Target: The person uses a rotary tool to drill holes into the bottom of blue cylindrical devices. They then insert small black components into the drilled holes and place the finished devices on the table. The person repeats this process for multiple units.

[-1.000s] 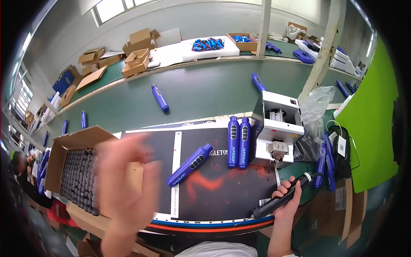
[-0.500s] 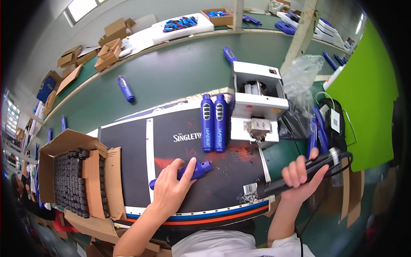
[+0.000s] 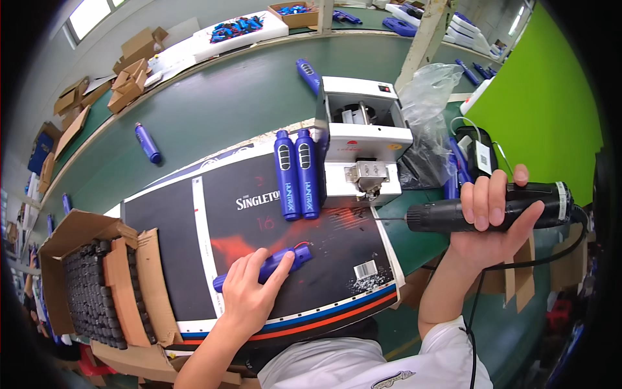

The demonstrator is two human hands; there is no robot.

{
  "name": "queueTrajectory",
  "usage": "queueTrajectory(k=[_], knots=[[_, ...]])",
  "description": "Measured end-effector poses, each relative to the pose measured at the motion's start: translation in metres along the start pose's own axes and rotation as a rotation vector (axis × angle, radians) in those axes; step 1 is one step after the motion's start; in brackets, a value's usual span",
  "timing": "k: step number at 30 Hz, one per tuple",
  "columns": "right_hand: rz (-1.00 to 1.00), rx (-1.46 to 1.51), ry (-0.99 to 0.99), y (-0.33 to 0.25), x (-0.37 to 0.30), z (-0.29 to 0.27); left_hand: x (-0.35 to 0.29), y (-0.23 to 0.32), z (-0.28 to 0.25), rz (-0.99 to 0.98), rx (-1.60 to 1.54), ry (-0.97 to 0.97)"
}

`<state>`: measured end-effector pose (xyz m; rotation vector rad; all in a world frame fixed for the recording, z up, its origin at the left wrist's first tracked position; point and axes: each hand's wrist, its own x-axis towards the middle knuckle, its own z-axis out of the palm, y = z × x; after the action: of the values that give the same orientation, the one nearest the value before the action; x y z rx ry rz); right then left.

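Observation:
A blue tube-shaped housing (image 3: 299,255) lies on the printed dark mat (image 3: 256,175), with a thin red wire showing at its right end. My left hand (image 3: 249,288) is closed over the tube's middle, holding it against the mat. Off to the right, my right hand (image 3: 489,217) grips a black electric screwdriver (image 3: 431,218) in the air. Its thin bit points left, toward the white machine's foot, and a cable hangs from its back end. Two blue housings (image 3: 296,178) with ring-like markings lie side by side beyond the left hand.
A white bench machine (image 3: 366,139) stands at the mat's far right. Left of the mat, an open cardboard box (image 3: 152,285) holds rows of small black parts. Another blue housing (image 3: 148,142) lies on the green conveyor (image 3: 220,91) behind. A crumpled clear bag (image 3: 427,97) is beside the machine.
My right hand has lifted the screwdriver up and to the right, and its bit has come into view. My left hand still holds the tube, where the red wire now shows. The view has shifted.

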<state>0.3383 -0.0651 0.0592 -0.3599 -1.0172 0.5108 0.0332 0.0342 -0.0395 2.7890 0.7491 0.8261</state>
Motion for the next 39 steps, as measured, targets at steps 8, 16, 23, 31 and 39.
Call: queueTrajectory(k=[8, 16, 23, 31, 39], knots=[[0.02, -0.102, -0.182, 0.004, 0.033, 0.005, 0.001, 0.001, 0.006, -0.018, -0.063, -0.014], [0.106, -0.301, -0.26, 0.039, 0.042, 0.014, 0.0, 0.0, 0.007, 0.006, -0.052, 0.007], [0.103, -0.237, -0.169, 0.04, 0.041, 0.026, 0.002, -0.002, 0.007, 0.004, -0.086, 0.002], [0.215, -0.293, -0.102, 0.054, 0.052, 0.036, 0.002, -0.002, 0.007, 0.008, -0.082, 0.01], [0.458, -0.247, 0.046, 0.06, 0.084, 0.042, 0.0, -0.003, 0.009, 0.021, -0.057, 0.021]])
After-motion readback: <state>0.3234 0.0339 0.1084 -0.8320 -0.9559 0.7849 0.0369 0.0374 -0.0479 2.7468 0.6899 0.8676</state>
